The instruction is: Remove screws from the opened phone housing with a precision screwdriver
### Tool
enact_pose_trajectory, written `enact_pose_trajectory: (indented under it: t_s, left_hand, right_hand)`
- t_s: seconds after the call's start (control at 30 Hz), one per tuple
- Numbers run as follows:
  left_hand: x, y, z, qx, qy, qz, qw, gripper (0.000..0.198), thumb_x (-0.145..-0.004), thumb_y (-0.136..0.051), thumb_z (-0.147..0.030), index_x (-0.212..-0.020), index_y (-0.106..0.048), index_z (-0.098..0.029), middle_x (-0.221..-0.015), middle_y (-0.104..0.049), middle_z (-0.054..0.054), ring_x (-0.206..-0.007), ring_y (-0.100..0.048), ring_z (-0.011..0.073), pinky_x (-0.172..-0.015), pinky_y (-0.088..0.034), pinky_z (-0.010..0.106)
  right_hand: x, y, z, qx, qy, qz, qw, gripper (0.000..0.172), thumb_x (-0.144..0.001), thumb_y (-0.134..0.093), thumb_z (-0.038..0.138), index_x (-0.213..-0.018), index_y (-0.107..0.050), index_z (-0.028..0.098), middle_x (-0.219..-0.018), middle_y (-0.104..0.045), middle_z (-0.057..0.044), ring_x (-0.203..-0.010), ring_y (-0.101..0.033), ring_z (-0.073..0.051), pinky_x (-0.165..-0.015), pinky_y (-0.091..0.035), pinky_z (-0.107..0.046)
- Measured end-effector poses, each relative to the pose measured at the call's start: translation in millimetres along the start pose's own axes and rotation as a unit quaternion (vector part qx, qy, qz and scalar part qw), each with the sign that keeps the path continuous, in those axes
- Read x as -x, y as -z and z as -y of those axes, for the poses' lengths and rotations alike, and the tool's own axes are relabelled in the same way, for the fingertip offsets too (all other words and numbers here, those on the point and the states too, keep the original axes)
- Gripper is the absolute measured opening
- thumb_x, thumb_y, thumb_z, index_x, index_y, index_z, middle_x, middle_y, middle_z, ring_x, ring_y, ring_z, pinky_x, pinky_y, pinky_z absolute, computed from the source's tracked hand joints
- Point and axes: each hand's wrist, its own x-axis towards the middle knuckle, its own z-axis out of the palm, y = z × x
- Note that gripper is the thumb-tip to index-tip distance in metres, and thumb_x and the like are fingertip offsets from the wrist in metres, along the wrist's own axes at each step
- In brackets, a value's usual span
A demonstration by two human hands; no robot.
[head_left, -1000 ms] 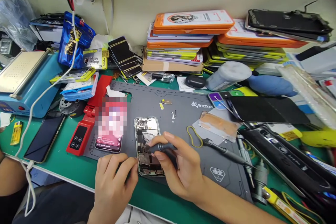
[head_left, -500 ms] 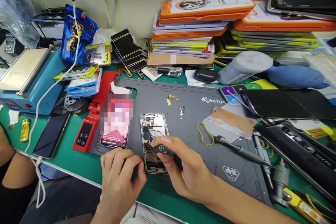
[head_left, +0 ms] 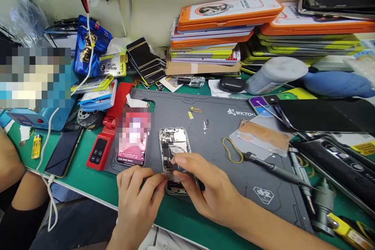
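An opened phone [head_left: 175, 140] with bare inner parts lies upright on the grey work mat. My left hand [head_left: 140, 195] is closed, its thumb and index finger pinched together at the lower left edge of that phone. What sits between those fingertips, if anything, is too small to make out. Over the phone's lower right side is my right hand [head_left: 211, 187], fingers curled around a screwdriver [head_left: 182, 168] seen nearly end-on. Its tip is hidden, and the hand covers part of the phone's interior.
On the work mat [head_left: 205, 144] are tiny metal parts [head_left: 206, 124], a yellow rubber band [head_left: 231, 150] and a pen-like tool [head_left: 275, 170]. A lit phone [head_left: 131, 152] leans on a red stand [head_left: 101, 148]. Boxes [head_left: 211, 39] are stacked behind. Another person's arm [head_left: 14, 164] is at left.
My left hand has moved right, its fingertips now at the phone's edge. My right hand still holds the screwdriver over the phone. The camera view has shifted slightly.
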Motion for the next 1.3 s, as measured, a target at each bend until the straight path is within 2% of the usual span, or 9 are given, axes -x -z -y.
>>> enact_pose_trajectory:
  t_s: [0.17, 0.27, 0.33, 0.43, 0.57, 0.7, 0.77, 1.0, 1.3]
  left_hand:
    - [-3.7, 2.1, -3.2, -0.023, 0.000, -0.009, 1.000, 0.008, -0.102, -0.072, -0.019, -0.105, -0.077, -0.025, -0.099, -0.074, 0.001, -0.102, -0.058, 0.0172, -0.097, -0.039, 0.033]
    - [-9.1, 3.2, -7.0, -0.035, -0.002, -0.024, 0.999, 0.011, -0.103, -0.070, -0.019, -0.106, -0.078, -0.026, -0.096, -0.073, 0.001, -0.099, -0.056, 0.0171, -0.094, -0.037, 0.033]
    - [-11.8, 2.0, -9.4, -0.039, 0.001, -0.026, 0.999, 0.013, -0.105, -0.067, -0.020, -0.107, -0.078, -0.027, -0.096, -0.072, 0.001, -0.098, -0.056, 0.0172, -0.093, -0.037, 0.034]
    - [-12.1, -2.6, -12.0, -0.045, 0.010, -0.023, 0.999, 0.013, -0.105, -0.067, -0.021, -0.107, -0.079, -0.026, -0.096, -0.073, 0.001, -0.097, -0.056, 0.0169, -0.093, -0.035, 0.034]
    - [-8.2, -6.9, -12.9, -0.053, 0.005, -0.031, 0.998, 0.013, -0.103, -0.072, -0.021, -0.111, -0.079, -0.027, -0.094, -0.074, 0.000, -0.097, -0.057, 0.0168, -0.094, -0.035, 0.035]
    - [-5.0, -6.1, -11.9, -0.064, 0.006, -0.019, 0.998, 0.013, -0.102, -0.074, -0.021, -0.111, -0.080, -0.028, -0.094, -0.075, 0.001, -0.097, -0.059, 0.0173, -0.095, -0.036, 0.036]
    - [-4.5, -5.5, -11.4, -0.069, 0.007, -0.010, 0.998, 0.013, -0.101, -0.075, -0.021, -0.110, -0.080, -0.028, -0.095, -0.075, 0.000, -0.098, -0.059, 0.0173, -0.095, -0.036, 0.036]
    - [-6.3, -7.0, -9.9, -0.066, 0.004, -0.011, 0.998, 0.011, -0.102, -0.072, -0.021, -0.109, -0.079, -0.027, -0.096, -0.075, 0.000, -0.099, -0.059, 0.0172, -0.094, -0.036, 0.035]
    - [-14.1, -0.1, -17.1, -0.101, -0.011, -0.007, 0.995, 0.009, -0.104, -0.070, -0.023, -0.106, -0.077, -0.028, -0.096, -0.075, -0.001, -0.100, -0.059, 0.0181, -0.094, -0.034, 0.036]
  right_hand:
    - [-6.7, 3.3, -1.1, 0.023, 0.018, -0.004, 1.000, 0.059, -0.106, -0.055, 0.004, -0.160, -0.045, 0.025, -0.112, -0.073, -0.007, -0.094, -0.071, -0.019, -0.076, -0.063, -0.030]
    - [-7.7, 6.8, 0.4, 0.011, 0.055, 0.025, 0.998, 0.061, -0.103, -0.040, 0.006, -0.163, -0.042, 0.020, -0.127, -0.072, -0.012, -0.112, -0.072, -0.022, -0.088, -0.065, -0.037]
    - [-6.2, 8.0, 0.7, 0.017, 0.067, 0.026, 0.997, 0.066, -0.101, -0.043, 0.006, -0.165, -0.040, 0.020, -0.135, -0.069, -0.015, -0.121, -0.071, -0.024, -0.092, -0.065, -0.039]
    - [-3.6, 8.0, -0.4, 0.012, 0.049, 0.009, 0.999, 0.072, -0.099, -0.046, 0.001, -0.168, -0.038, 0.021, -0.137, -0.068, -0.014, -0.124, -0.070, -0.022, -0.096, -0.064, -0.036]
    - [-3.1, 5.7, -0.6, -0.011, -0.001, -0.010, 1.000, 0.063, -0.106, -0.046, 0.008, -0.167, -0.038, 0.020, -0.140, -0.067, -0.013, -0.129, -0.068, -0.022, -0.099, -0.064, -0.036]
    - [-2.9, 1.0, 2.2, -0.033, -0.079, -0.033, 0.996, 0.065, -0.108, -0.056, 0.008, -0.167, -0.037, 0.028, -0.122, -0.070, -0.007, -0.100, -0.073, -0.017, -0.079, -0.065, -0.026]
    - [-2.4, -0.5, 3.2, -0.057, -0.096, -0.044, 0.993, 0.064, -0.110, -0.052, 0.008, -0.168, -0.035, 0.030, -0.117, -0.070, -0.005, -0.089, -0.072, -0.015, -0.077, -0.065, -0.026]
    - [-1.5, -1.1, 2.8, -0.109, -0.090, -0.034, 0.989, 0.063, -0.111, -0.052, 0.012, -0.168, -0.038, 0.035, -0.120, -0.071, -0.005, -0.088, -0.072, -0.015, -0.079, -0.067, -0.029]
    - [-4.1, -1.5, 1.0, -0.154, -0.141, -0.160, 0.965, 0.053, -0.114, -0.050, 0.018, -0.163, -0.040, 0.034, -0.115, -0.068, -0.005, -0.099, -0.070, -0.018, -0.081, -0.066, -0.033]
